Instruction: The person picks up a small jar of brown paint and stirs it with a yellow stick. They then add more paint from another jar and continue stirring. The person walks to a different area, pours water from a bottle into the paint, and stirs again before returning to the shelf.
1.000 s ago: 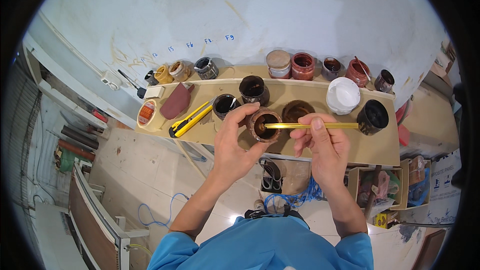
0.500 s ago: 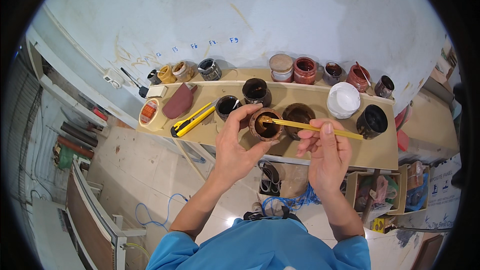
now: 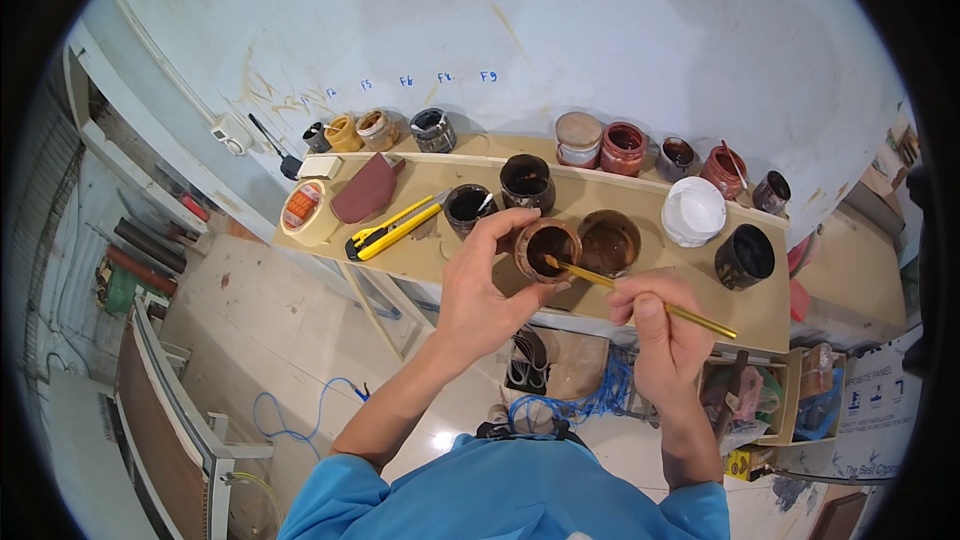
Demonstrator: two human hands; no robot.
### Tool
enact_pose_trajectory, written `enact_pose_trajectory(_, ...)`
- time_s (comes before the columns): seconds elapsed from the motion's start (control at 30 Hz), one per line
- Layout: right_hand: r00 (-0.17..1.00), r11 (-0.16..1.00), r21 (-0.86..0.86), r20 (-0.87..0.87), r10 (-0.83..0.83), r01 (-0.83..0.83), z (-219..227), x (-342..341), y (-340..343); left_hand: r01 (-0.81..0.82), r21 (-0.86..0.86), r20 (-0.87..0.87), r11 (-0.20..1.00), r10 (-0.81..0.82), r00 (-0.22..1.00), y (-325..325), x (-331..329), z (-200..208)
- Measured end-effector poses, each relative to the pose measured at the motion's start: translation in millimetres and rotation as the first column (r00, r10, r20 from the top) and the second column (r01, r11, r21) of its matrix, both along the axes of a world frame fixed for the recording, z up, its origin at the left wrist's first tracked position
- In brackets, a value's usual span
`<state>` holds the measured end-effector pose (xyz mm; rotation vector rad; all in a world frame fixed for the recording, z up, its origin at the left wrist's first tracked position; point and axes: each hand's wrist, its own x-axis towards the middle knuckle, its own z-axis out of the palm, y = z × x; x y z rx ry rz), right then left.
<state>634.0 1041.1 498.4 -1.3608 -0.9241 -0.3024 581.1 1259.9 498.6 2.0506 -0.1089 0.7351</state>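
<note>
My left hand is wrapped round a small brown-stained paint jar, its mouth tilted toward me and dark brown paint inside. In my right hand is a slim yellow-handled paintbrush, pinched between thumb and fingers. The brush's tip dips into the jar's mouth. Just beyond the held jar stands a wider brown-smeared jar, touching or very close to it in view. Two dark paint jars stand near my left fingertips: a black one and a smaller one with a white stick in it.
On the narrow bench lie a yellow utility knife, a tape roll and a maroon piece. A white tub and a black cup stand right. Several paint jars line the wall behind. A blue hose lies on the floor.
The brush tip has gone from the jar's rim down into its mouth, and my right hand has turned lower along the handle. The view has shifted slightly; my left hand still holds the jar.
</note>
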Motion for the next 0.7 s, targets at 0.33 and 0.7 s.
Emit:
enact_pose_trajectory(0.33,0.922,0.945,-0.246,0.372,-0.111,0.213,34.0,7.1,-5.1,-0.013,0.229,0.168,0.973,-0.026,0.985,2.2,1.8,-7.6)
enact_pose_trajectory(0.7,0.865,0.988,0.111,-0.480,0.146,-0.105,8.0,-2.0,10.1,-0.013,0.190,0.191,0.982,-0.024,0.981,2.2,2.1,-9.7)
